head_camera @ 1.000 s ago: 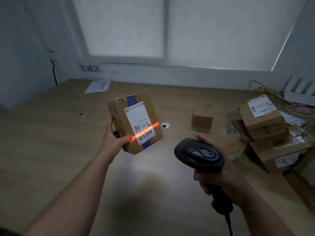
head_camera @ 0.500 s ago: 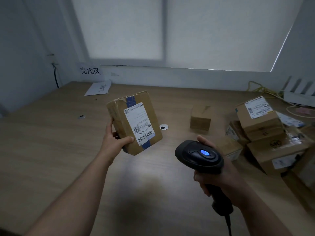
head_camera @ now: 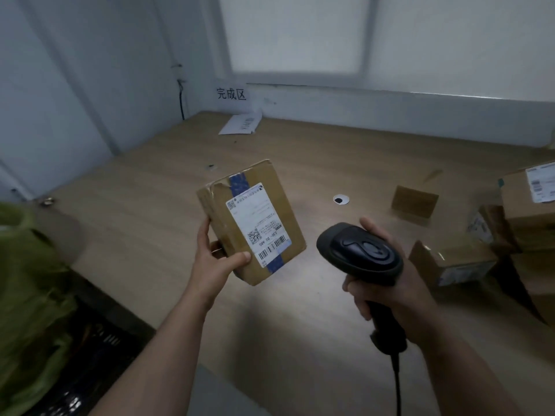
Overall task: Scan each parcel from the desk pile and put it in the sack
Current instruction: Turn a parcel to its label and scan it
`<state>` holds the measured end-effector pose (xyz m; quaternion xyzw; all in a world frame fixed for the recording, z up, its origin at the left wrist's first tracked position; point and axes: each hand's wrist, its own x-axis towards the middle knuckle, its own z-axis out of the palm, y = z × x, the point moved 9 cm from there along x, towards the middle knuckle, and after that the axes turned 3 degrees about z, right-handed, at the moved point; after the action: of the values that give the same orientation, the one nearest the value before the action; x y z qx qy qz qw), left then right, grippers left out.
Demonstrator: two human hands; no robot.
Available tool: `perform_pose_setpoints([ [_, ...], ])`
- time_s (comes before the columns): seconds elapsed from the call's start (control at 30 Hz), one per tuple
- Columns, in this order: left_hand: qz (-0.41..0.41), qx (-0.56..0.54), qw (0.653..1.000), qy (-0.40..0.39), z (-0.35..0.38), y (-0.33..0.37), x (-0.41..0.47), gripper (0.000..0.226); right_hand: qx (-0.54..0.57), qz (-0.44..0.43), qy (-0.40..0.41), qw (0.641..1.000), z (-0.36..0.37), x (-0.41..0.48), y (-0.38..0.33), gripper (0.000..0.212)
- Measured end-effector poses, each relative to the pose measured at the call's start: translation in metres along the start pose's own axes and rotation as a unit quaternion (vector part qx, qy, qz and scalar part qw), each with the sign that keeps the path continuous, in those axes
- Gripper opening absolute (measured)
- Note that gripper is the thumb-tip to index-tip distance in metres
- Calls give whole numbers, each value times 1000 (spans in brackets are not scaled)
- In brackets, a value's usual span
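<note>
parcel (head_camera: 253, 222) sits tilted above the bench (head_camera: 300, 310), left hand (head_camera: 214, 259) gripping its lower left edge. right hand (head_camera: 387, 283) wraps the scanner (head_camera: 359, 253) handle; green sack (head_camera: 27, 280) lies far left.

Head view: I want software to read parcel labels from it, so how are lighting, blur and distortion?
Head view: dim, lit mostly by the shaded window. Head view: the parcel in the left hand and the scanner in the right hand are fairly sharp, barcode clear, small print illegible. Head view: the green sack at the left edge is blurred; wall lines bow with the wide lens.
</note>
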<state>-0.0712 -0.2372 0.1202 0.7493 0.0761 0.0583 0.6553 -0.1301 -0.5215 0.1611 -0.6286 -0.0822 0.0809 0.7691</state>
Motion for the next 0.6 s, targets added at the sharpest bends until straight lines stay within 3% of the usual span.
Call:
perform_pose_setpoints([
  [0.33,22,12,997,78,-109,-22,-33,104,-51,4,-71,996,104,25,17,96],
  [0.6,49,67,992,92,-238,-30,-30,121,-66,-3,-75,995,227,57,31,98],
])
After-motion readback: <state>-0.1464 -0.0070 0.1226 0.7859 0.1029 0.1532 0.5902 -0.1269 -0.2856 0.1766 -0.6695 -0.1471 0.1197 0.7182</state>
